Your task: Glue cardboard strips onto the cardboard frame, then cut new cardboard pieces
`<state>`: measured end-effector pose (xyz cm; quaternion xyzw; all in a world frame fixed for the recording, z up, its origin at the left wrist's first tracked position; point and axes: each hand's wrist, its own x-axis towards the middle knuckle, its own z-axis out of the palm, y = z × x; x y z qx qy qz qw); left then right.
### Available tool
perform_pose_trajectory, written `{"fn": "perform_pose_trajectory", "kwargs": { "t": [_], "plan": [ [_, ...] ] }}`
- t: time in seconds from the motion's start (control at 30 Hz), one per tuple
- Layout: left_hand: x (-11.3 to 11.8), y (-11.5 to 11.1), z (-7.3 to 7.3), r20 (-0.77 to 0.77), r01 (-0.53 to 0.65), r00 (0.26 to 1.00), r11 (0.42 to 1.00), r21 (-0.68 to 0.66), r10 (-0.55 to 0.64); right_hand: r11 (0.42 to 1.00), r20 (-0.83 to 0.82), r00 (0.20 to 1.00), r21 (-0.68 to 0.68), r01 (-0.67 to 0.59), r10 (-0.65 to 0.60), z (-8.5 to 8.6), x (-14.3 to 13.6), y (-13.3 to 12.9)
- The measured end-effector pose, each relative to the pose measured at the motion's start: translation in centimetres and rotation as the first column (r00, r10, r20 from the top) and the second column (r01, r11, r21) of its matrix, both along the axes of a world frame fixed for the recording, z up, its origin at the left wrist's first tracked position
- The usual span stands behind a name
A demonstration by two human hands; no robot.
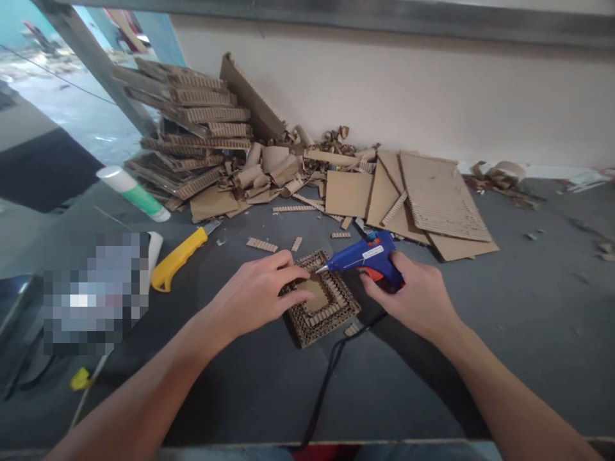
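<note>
In the middle of the table lies a small rectangular cardboard piece (317,298) with stepped borders of corrugated strips around a flat, recessed centre. My left hand (262,285) grips its left side, thumb and fingers reaching over the border toward the centre. A blue hot glue gun (368,253) with an orange trigger is held in my right hand (418,288). Its metal nozzle points left, over the upper border, close to my left fingertips; whether it touches the cardboard I cannot tell. The gun's black cord (327,371) runs down to the table's front edge.
Corrugated strips (262,244) lie behind the piece. A yellow utility knife (180,256), a white-green tube (134,192) and a blurred-out device (96,294) lie left. Stacked cardboard frames (192,121), scraps (273,169) and flat sheets (442,195) line the wall.
</note>
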<state>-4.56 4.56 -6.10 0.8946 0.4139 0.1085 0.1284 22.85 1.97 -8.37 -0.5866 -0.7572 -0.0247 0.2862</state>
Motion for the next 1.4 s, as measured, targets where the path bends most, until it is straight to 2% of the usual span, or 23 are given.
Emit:
{"fn": "perform_pose_trajectory", "kwargs": {
  "t": [0.17, 0.4, 0.6, 1.03, 1.4],
  "plan": [
    [-0.02, -0.06, -0.1, 0.021, 0.008, 1.0, 1.0, 0.004, -0.008, 0.995, 0.079, 0.997, 0.102, 0.015, -0.023, -0.2, -0.29, -0.2],
    [-0.01, -0.08, -0.14, 0.042, 0.008, 0.999, 1.0, 0.016, -0.009, 0.995, 0.154, 0.988, 0.101, -0.004, -0.012, -0.39, -0.56, -0.54],
    [-0.03, -0.08, -0.12, 0.051, 0.011, 0.999, 1.0, 0.025, -0.012, 0.986, 0.181, 0.983, 0.162, -0.047, 0.017, -0.43, -0.73, -0.62],
    [-0.14, -0.06, -0.4, 0.041, 0.029, 0.999, 0.999, 0.024, -0.03, 0.985, 0.171, 0.985, 0.165, -0.049, 0.02, -0.28, -0.82, -0.54],
    [0.01, -0.02, -0.44, 0.062, 0.018, 0.998, 0.998, 0.057, -0.022, 0.977, 0.273, 0.96, 0.179, -0.111, 0.059, -0.57, -0.34, -0.65]
  ]
}}
